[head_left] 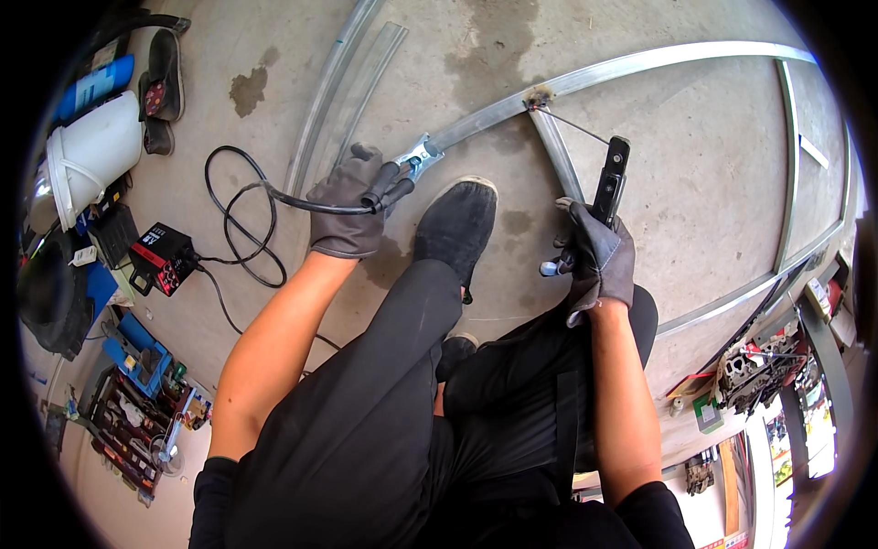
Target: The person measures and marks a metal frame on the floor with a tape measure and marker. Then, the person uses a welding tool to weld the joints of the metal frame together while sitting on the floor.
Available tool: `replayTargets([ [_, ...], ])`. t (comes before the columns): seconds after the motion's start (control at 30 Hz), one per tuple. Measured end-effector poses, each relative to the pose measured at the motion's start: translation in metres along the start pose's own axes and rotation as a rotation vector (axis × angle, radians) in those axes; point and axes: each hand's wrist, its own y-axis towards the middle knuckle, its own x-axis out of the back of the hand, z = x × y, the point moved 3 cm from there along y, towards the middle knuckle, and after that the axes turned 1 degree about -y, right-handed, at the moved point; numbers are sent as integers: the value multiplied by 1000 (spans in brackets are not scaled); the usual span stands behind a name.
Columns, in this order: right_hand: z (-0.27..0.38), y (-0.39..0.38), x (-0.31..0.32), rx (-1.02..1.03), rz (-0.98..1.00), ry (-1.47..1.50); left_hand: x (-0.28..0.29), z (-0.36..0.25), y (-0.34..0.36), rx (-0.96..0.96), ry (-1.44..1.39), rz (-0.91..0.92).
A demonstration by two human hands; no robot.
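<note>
My left hand, in a dark work glove, is closed beside the ground clamp. The clamp's silver jaws sit on the end of a metal tube frame, and its black handles cover part of my fingers. Whether I grip the handles or the tube is hidden. My gloved right hand is wrapped round a black electrode holder. A thin welding rod slants from it, its tip at or near the scorched joint where a strut meets the curved tube. A pale-blue rounded end pokes out beside my right hand.
Black cable loops on the concrete floor near a red-and-black welding machine. A white bucket and shoes stand at the left. Loose metal channels lie ahead. The frame extends right, toward metal parts.
</note>
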Motion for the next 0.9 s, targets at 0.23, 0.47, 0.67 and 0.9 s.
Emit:
replayTargets([
  [0.23, -1, 1, 1, 3, 9, 15, -10, 1, -5, 29, 94, 17],
  [0.47, 1, -1, 3, 57, -25, 83, -9, -1, -2, 34, 64, 22],
  [0.67, 2, 20, 49, 200, 91, 432, -10, 5, -8, 47, 38, -35],
  [0.9, 7, 100, 128, 48, -178, 453, -15, 4, -1, 72, 45, 54],
])
